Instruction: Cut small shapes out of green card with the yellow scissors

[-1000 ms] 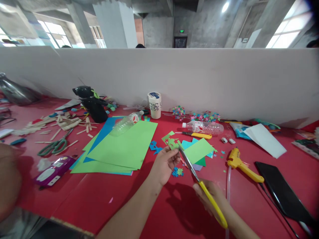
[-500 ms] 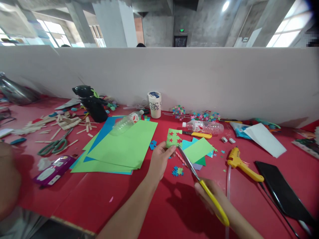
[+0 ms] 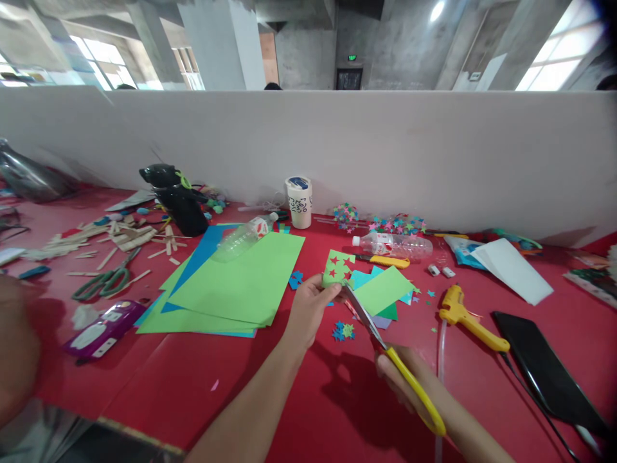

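Over the middle of the red table (image 3: 231, 386), our left hand (image 3: 308, 310) is pinching the star-holed green paper (image 3: 340, 267) by its lower edge, while our right hand (image 3: 414, 365) is gripping the yellow-handled scissors (image 3: 371, 325). Since a second ago the paper is turning from a steep tilt to face us, so its cut-out stars are showing plainly. We are judging that this turn is bringing its lower edge within the blades' reach (whether the tips are actually biting in, we are unable to tell). Nearer us, the small pile of loose stars (image 3: 344, 331) is lying apart from both hands.
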Demonstrator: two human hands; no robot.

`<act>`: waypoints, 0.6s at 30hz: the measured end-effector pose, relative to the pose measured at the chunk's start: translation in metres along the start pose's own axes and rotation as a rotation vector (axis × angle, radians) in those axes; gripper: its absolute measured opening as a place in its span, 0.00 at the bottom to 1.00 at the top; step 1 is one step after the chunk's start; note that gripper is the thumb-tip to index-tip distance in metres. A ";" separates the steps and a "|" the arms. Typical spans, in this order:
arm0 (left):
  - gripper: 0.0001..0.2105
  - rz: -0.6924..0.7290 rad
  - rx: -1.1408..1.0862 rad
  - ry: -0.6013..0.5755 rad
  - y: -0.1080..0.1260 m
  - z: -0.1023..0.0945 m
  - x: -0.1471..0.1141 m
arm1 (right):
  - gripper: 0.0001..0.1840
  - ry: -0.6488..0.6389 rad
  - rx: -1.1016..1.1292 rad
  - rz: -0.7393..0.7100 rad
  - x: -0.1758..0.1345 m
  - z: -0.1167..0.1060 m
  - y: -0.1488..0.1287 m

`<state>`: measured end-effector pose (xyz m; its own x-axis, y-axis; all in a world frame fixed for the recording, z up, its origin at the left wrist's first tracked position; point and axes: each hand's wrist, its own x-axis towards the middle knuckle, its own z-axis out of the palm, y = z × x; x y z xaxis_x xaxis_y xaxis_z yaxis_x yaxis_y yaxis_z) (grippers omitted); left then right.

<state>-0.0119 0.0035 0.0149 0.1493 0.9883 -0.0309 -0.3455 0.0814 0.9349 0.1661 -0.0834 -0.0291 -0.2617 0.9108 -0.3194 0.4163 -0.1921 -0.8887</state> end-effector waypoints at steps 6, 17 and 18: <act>0.09 -0.007 -0.001 0.006 -0.001 -0.002 0.001 | 0.25 0.017 0.017 -0.014 -0.001 -0.001 -0.002; 0.08 -0.006 -0.017 -0.002 0.000 -0.001 0.001 | 0.24 0.009 -0.009 0.000 -0.002 -0.001 -0.003; 0.08 -0.002 -0.013 -0.003 0.000 -0.001 0.001 | 0.25 0.011 -0.008 0.003 -0.002 -0.001 -0.004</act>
<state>-0.0125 0.0041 0.0141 0.1530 0.9877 -0.0315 -0.3568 0.0849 0.9303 0.1656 -0.0840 -0.0250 -0.2506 0.9142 -0.3186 0.4244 -0.1920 -0.8849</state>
